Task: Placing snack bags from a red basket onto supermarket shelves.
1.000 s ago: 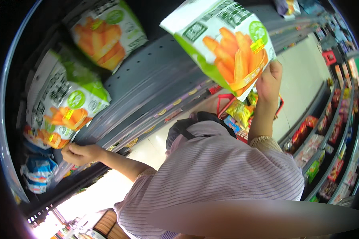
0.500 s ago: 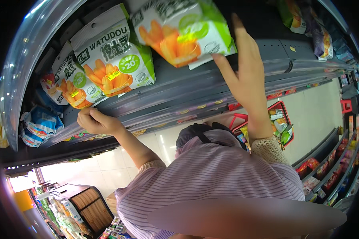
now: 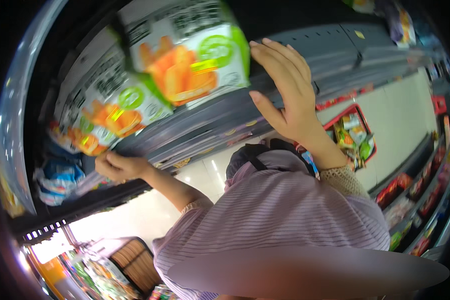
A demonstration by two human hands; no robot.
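Note:
A row of white and green snack bags with orange potato-stick pictures stands on the dark shelf [image 3: 310, 45]. The largest bag [image 3: 185, 75] is at the row's right end, overlapping a second bag [image 3: 116, 107]. Just right of the largest bag, my right hand [image 3: 290, 95] is open with fingers stretched, fingertips close to its green side; contact cannot be made out. My left hand [image 3: 119, 166] is closed at the shelf's front edge, below the small leftmost bag [image 3: 85, 141]. Whatever its curled fingers grip is hidden.
Blue and white packages [image 3: 60, 179] lie at the shelf's left end. Other bags [image 3: 400, 27] stand far right. A transparent strip runs along the shelf front. Below on the floor is a filled red basket [image 3: 341, 113]. Stocked shelves [image 3: 415, 190] line the right side.
The largest bag now sits closer to its neighbour, overlapping it. My right hand's fingers have come from behind the bag to its side. The view has shifted; my left hand stays closed.

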